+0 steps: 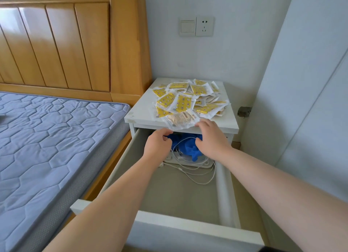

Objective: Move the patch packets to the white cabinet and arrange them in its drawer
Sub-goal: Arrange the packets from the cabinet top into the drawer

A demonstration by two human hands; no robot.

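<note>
Reaching over the pulled-out drawer (224, 186), faced the patch packets (188, 99) straight ahead and slightly above, heaped on top of the white cabinet (139, 110). Found the nearest pale packet (180, 120) lying crosswise, overhanging the front edge. Had the right hand (211, 137) nearer, fingers fairly straight, tips touching it. Held the left hand (158, 144) lower, beneath that edge, fingers curled above crumpled blue material (190, 148); could not tell whether gripping anything.

We find the heap of yellow-and-white patch packets (186, 99) on top of the white flat-topped cabinet (139, 112), which stands right of the blue quilted mattress (47, 138). In its pulled-out white drawer (188, 225) below, a crumpled blue bundle (190, 150) and white cables (207, 178) lie at the back.
</note>
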